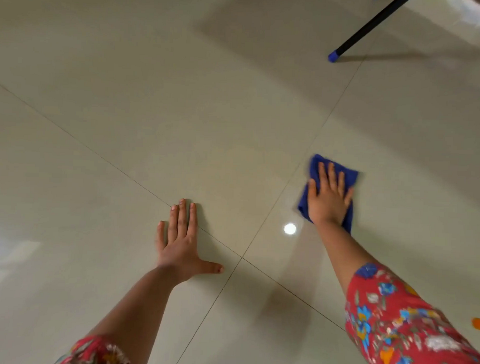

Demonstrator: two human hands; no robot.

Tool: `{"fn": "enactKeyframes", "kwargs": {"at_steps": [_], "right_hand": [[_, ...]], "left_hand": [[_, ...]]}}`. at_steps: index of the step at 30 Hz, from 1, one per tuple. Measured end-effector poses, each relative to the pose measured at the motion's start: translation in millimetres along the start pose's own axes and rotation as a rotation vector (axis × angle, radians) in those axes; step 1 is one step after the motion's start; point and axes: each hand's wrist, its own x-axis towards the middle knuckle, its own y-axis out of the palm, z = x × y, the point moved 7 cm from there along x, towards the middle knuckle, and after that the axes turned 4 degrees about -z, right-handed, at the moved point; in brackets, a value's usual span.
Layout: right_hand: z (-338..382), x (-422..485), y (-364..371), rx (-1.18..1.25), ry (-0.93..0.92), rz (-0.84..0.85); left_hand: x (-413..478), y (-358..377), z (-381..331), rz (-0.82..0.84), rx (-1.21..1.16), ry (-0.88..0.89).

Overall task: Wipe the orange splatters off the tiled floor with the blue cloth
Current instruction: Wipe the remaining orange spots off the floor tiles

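Blue cloth (331, 185), folded into a pad, lay flat on the glossy beige tiled floor (154, 110) under the person's right hand (328, 197), whose fingers were spread and pressed palm-down on it rather than curled around it. The cloth sat just right of a grout line, its edges blurred. The left hand (181, 246) rested bare on the floor nearby, open and flat, thumb stretched out to the side, holding nothing, close to where four tiles met. Both forearms reached out from red floral sleeves (407, 332). One orange splatter (478, 323) showed at the right edge, just beside the right sleeve and well apart from the cloth. A black leg with a blue tip (334, 55) stood on the floor at upper right.
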Motion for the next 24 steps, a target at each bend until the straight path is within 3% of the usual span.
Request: {"fn": "enactKeyframes", "kwargs": {"at_steps": [5,10,14,17,19,22,24], "right_hand": [[-64,-69,-11,-0.011,0.251,-0.018],[-22,13,-10,-0.011,0.28,0.02],[104,56,7,-0.085,-0.117,0.101],[202,-14,30,-0.101,-0.618,0.169],[222,-92,38,-0.093,-0.91,0.196],[184,-153,30,-0.03,-1.042,0.203],[139,-134,23,-0.032,-0.964,0.183]], "left_hand": [[0,-2,0,-0.004,-0.025,-0.003],[2,-1,2,-0.011,-0.019,0.0],[4,1,2,-0.017,-0.032,-0.004],[2,0,0,-0.002,-0.037,-0.005],[2,1,1,0.008,-0.022,-0.018],[1,-1,-2,0.021,-0.007,-0.024],[1,-3,-3,0.014,-0.036,-0.014]]}}
